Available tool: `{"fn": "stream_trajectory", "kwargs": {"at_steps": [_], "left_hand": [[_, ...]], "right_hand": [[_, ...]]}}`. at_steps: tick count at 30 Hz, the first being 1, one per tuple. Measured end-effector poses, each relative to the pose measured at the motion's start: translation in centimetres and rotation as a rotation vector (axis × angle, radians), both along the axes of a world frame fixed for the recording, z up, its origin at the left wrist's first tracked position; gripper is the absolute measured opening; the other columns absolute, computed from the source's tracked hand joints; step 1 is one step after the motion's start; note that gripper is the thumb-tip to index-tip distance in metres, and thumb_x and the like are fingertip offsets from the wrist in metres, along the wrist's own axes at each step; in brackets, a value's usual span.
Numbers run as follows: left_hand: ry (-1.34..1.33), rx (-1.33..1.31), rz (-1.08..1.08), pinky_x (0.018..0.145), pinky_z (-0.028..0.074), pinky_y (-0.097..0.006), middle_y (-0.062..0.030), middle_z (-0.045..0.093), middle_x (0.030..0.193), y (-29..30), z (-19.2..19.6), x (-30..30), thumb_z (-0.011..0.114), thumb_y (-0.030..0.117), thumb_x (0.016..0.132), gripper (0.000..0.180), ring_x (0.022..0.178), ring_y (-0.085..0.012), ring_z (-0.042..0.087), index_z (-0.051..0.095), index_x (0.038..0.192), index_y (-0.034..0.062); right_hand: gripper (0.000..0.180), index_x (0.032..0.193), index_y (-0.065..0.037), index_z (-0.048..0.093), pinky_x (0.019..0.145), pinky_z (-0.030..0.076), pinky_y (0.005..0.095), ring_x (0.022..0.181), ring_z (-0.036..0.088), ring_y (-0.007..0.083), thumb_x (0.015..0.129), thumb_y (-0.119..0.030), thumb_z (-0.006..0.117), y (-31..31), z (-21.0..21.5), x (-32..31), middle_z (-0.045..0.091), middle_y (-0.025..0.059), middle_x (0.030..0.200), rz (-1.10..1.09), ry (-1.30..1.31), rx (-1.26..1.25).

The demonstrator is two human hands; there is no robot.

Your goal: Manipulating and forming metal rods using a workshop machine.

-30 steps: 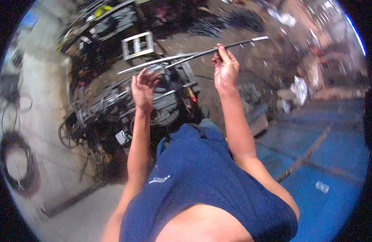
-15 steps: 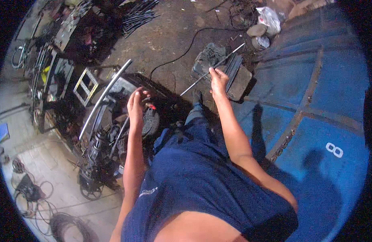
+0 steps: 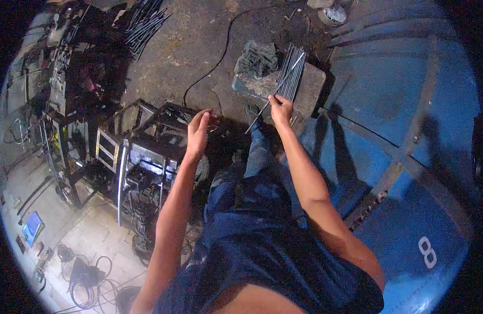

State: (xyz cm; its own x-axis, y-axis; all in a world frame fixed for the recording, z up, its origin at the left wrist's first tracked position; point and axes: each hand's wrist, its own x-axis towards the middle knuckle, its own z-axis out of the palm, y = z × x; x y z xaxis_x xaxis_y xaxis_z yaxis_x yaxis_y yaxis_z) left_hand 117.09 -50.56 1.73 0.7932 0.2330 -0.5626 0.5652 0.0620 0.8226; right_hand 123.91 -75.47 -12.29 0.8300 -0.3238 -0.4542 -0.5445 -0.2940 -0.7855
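Observation:
My right hand is closed around a thin metal rod, which slants from below the hand up over a low worn stool. Several similar rods lie side by side on that stool, beside a crumpled dark grey cloth. To the left, my left hand is raised near a metal-framed machine. Its fingers are curled in toward the thumb; whatever they hold is too small and dark to make out.
Another pile of rods lies on the floor at the far left. A black cable crosses the floor. Blue metal panels rise on the right. Tangled cords lie on pale tiles at the lower left. A white bucket stands far right.
The view has shifted. The rod in my right hand has turned steeper and now lies nearly in line with the rods on the stool. My left hand has come closer to the right one.

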Motion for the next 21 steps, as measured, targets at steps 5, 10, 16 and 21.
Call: {"fn": "stream_trajectory", "kwargs": {"at_steps": [5, 10, 16, 21], "left_hand": [[0.073, 0.006, -0.008, 0.076, 0.05, -0.029, -0.009, 0.066, 0.101, -0.8, -3.5, 2.1, 0.047, 0.027, 0.101, 0.035, 0.089, -0.0156, 0.063, 0.057, 0.119, -0.0016], [0.16, 0.003, 0.013, 0.076, 0.049, -0.029, -0.0074, 0.066, 0.101, 0.0, -9.8, 1.8, 0.047, 0.028, 0.101, 0.035, 0.09, -0.0146, 0.063, 0.057, 0.12, 0.0], [0.296, -0.019, 0.079, 0.076, 0.049, -0.029, -0.0072, 0.066, 0.1, 0.6, -16.2, 1.8, 0.047, 0.029, 0.101, 0.036, 0.09, -0.0139, 0.062, 0.058, 0.12, 0.0006], [0.323, -0.04, 0.068, 0.076, 0.049, -0.028, -0.0071, 0.066, 0.098, -0.9, -19.1, 4.1, 0.047, 0.028, 0.101, 0.035, 0.088, -0.0137, 0.063, 0.058, 0.12, 0.0005]], "right_hand": [[0.029, 0.095, 0.002, 0.07, 0.071, 0.05, 0.0362, 0.076, 0.068, 0.026, 0.079, -0.023, 0.073, 1.7, -4.1, 3.2, 0.071, 0.0171, 0.083, 0.146, 0.054, -0.109], [0.024, 0.09, -0.003, 0.073, 0.07, 0.05, 0.0379, 0.074, 0.067, 0.0283, 0.078, -0.024, 0.074, 5.0, -12.4, 7.0, 0.069, 0.0164, 0.078, 0.189, 0.14, -0.189], [0.025, 0.09, -0.008, 0.074, 0.076, 0.051, 0.0426, 0.08, 0.067, 0.0339, 0.077, -0.03, 0.073, 8.1, -19.5, 11.0, 0.07, 0.0154, 0.084, 0.258, 0.249, -0.275], [0.019, 0.087, -0.009, 0.073, 0.074, 0.051, 0.044, 0.08, 0.066, 0.0352, 0.075, -0.024, 0.074, 8.1, -24.6, 12.5, 0.07, 0.015, 0.083, 0.134, 0.22, -0.412]]}}
